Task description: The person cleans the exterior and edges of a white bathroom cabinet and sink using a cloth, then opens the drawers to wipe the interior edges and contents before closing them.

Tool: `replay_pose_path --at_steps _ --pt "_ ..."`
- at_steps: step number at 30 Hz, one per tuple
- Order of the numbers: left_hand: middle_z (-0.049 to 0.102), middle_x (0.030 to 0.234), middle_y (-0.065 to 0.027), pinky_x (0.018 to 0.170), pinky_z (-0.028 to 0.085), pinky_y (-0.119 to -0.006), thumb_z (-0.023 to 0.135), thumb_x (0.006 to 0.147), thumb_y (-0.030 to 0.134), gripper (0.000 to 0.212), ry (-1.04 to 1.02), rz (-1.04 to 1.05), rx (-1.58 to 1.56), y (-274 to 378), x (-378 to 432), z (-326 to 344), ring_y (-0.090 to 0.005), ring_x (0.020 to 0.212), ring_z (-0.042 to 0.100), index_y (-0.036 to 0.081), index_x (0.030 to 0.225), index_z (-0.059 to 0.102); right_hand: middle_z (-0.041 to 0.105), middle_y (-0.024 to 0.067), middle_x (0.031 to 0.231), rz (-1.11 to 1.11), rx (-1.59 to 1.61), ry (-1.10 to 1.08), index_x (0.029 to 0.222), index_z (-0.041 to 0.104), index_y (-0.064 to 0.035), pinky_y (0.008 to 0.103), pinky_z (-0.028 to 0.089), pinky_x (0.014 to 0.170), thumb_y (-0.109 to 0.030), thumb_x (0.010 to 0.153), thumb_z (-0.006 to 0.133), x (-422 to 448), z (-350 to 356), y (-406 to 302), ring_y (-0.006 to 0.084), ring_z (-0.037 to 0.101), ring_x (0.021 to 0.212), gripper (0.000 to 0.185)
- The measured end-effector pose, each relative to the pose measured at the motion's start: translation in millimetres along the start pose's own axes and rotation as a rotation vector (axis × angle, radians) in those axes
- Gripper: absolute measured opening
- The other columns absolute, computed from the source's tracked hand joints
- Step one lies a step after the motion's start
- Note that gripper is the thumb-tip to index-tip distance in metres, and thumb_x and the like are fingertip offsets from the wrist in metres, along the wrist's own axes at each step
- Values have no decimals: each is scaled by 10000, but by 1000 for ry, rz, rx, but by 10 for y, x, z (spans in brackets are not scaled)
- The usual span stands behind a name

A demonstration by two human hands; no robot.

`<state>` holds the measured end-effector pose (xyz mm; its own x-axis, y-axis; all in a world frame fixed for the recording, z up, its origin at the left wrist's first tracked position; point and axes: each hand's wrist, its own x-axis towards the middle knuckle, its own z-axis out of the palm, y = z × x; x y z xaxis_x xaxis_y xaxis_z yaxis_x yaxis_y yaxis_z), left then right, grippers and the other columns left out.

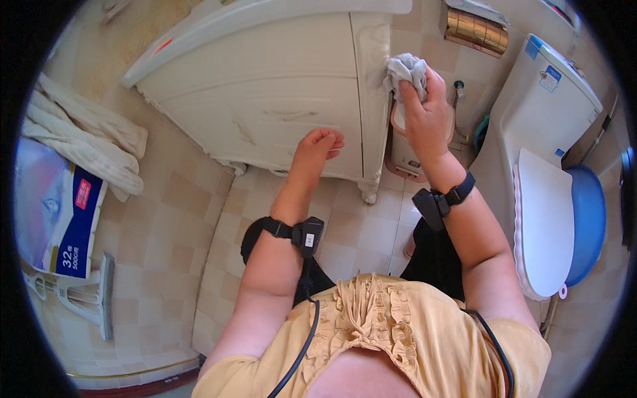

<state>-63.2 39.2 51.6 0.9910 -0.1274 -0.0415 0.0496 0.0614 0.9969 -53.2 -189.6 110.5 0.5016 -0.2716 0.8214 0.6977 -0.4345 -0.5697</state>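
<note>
My right hand [429,112] grips a crumpled grey-white cloth [407,74] at the right front edge of a cream bathroom vanity cabinet [298,59]. My left hand [321,144] is held in front of the cabinet's face with its fingers curled together; no object shows in it. Whether it touches the cabinet I cannot tell. Dark smudges mark the cabinet front near the left hand. Below and behind the right hand stands a pale lidded bin [405,154], partly hidden by it.
A toilet with a closed white lid [545,224] stands at right, a blue basin [587,224] beside it. A golden paper holder [476,31] hangs at the upper right. At left are white towels [89,134], a tissue pack [54,209] and a squeegee [106,298].
</note>
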Motion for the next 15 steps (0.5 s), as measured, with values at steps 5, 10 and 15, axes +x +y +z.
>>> replay_pose_path --at_steps 5,10,15 --pt "674 1033 -55 861 507 -303 519 987 175 187 -13 42 -3 17 40 116 -164 972 640 49 1056 639 485 215 1340 -197 -79 124 1352 469 18 411 390 1041 -171 881 651 361 446 -220 359 487 1219 539" --pt "677 1008 -55 852 505 -302 518 988 178 195 -81 60 67 -40 169 198 -158 957 637 39 1041 643 465 249 1355 -130 -120 69 1389 414 31 420 391 1047 -153 826 709 329 563 -301 406 465 1235 661" --pt "681 1001 -57 850 502 -299 520 990 193 215 -81 101 107 -72 198 167 -151 941 639 24 1044 643 460 251 1351 74 -53 124 1434 348 17 426 395 1044 -107 787 735 -98 704 -175 427 463 1227 764"
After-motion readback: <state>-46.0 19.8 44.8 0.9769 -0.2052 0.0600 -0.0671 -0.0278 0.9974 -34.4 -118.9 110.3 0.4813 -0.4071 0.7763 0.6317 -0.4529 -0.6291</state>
